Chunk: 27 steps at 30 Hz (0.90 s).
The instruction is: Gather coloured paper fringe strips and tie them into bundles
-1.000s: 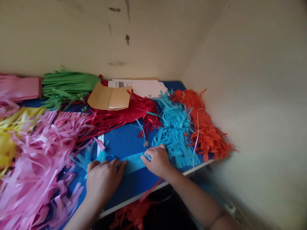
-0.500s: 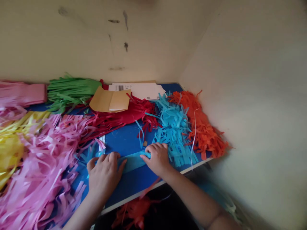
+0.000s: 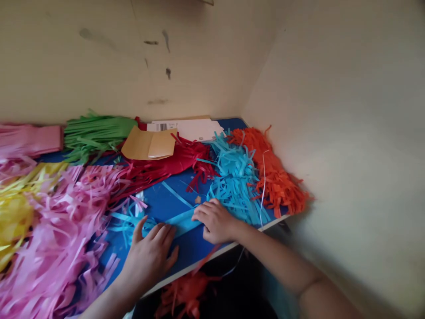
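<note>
A light blue tissue paper strip [image 3: 185, 221] lies on the blue table [image 3: 166, 199], its left end cut into a fringe [image 3: 128, 223]. My left hand [image 3: 153, 248] rests on the strip near that fringe, its fingers spread and the thumb apart. Over the strip's right end my right hand [image 3: 215, 221] lies palm down, fingers bent a little and thumb away from them. That end is hidden under the fingers. Just beyond the right hand is a heap of light blue fringed paper [image 3: 235, 173].
Orange fringe [image 3: 268, 173] lies at the table's right end by the wall. Red fringe [image 3: 162, 166], a brown folded card [image 3: 149, 144], a white card [image 3: 192, 128] and green fringe [image 3: 99, 130] lie behind. Pink [image 3: 66, 221] and yellow fringes [image 3: 15, 212] cover the left.
My right hand has loosened its pinch on the strip's end and laid its fingers over it. The left hand has shifted slightly down and right, its fingers spreading. The camera view has shifted slightly.
</note>
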Motion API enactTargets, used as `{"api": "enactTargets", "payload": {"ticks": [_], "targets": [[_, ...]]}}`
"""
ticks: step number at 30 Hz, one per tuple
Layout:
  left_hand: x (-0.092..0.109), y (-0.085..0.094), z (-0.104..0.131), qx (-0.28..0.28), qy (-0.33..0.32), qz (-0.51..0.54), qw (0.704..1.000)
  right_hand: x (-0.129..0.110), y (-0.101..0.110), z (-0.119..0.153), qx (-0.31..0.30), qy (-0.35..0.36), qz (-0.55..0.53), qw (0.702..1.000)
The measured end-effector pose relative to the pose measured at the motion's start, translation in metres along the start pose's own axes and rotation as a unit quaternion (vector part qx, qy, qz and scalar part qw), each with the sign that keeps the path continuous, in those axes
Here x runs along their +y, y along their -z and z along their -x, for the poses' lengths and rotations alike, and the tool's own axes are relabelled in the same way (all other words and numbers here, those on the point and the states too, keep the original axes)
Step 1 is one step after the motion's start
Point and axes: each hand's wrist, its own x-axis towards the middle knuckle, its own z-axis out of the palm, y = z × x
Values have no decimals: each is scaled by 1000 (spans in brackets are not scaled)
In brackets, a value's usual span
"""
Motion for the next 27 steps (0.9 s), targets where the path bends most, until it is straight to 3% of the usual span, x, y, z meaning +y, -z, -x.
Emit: {"api": "enactTargets", "payload": {"ticks": [6, 14, 21, 27], "targets": [[-17, -16, 10, 48, 22, 20, 998, 10, 4, -4, 7, -8, -26, 1000], [-19, -10, 4, 47, 81, 49, 994, 15, 1, -17, 9, -61, -36, 997], [-22, -5, -12, -20, 186, 33, 982, 1, -4, -32, 15, -160, 30, 987], [-23, -5, -20, -71, 187, 1, 980, 7, -12, -33, 19, -170, 46, 984]]}}
